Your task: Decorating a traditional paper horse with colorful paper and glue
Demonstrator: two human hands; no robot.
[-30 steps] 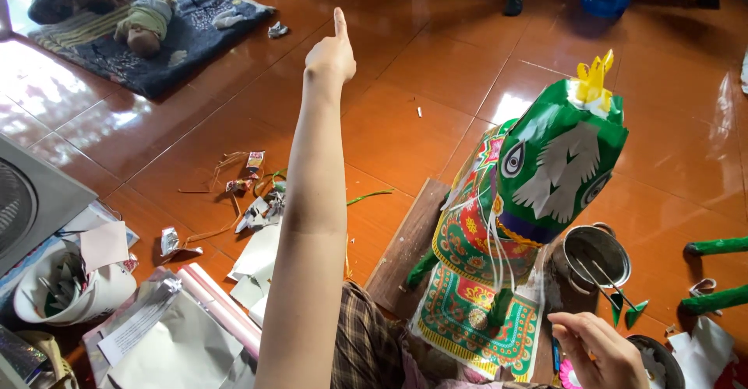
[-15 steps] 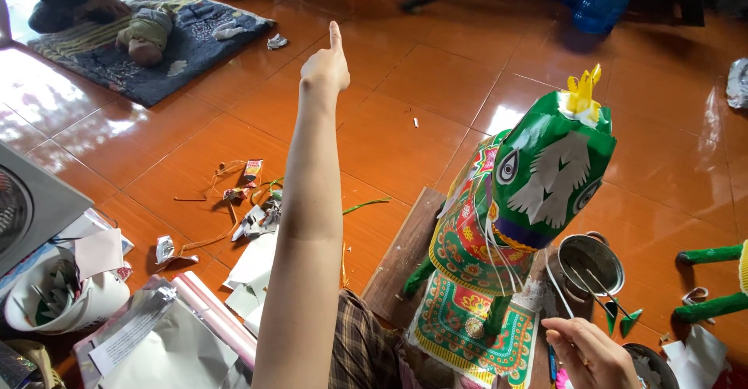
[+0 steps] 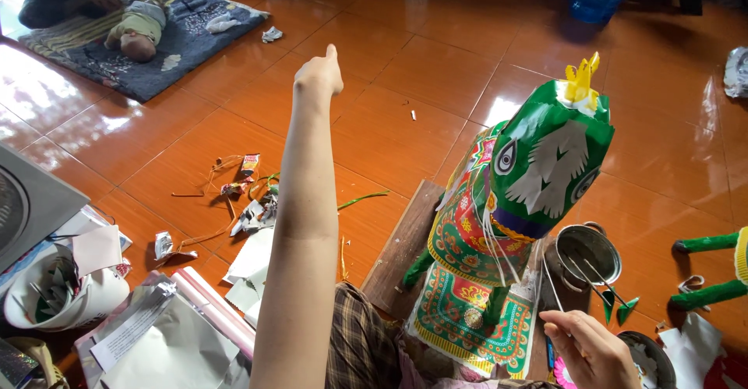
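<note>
Paper figure (image 3: 538, 163) of an animal, green head and patterned body: standing upright on a wooden board (image 3: 401, 241) on the tiled floor (image 3: 467, 69), just in front of the knees. Probably weighing very little and crushing easily, the glossy skin likely denting or tearing under a pinch. Looking safest to take low, around the body or legs, not by the yellow crest or the thin white strips (image 3: 487, 241) hanging from the neck.

Left hand (image 3: 318, 73): reaching far out over the floor, forefinger pointing, other fingers curled, holding nothing. Right hand (image 3: 588, 350): hovering low beside the figure's base, fingers bent, perhaps pinching a thin strip, though not possible to tell.

Crowding on the right: metal pot (image 3: 588, 252) sitting just beside the figure, loose green legs (image 3: 705, 268) lying further off. Littering the left: paper scraps (image 3: 249, 210) and silver sheets (image 3: 171, 342). Lying well apart at the far left: a blanket (image 3: 195, 38). Showing most room straight ahead, over bare tiles.
</note>
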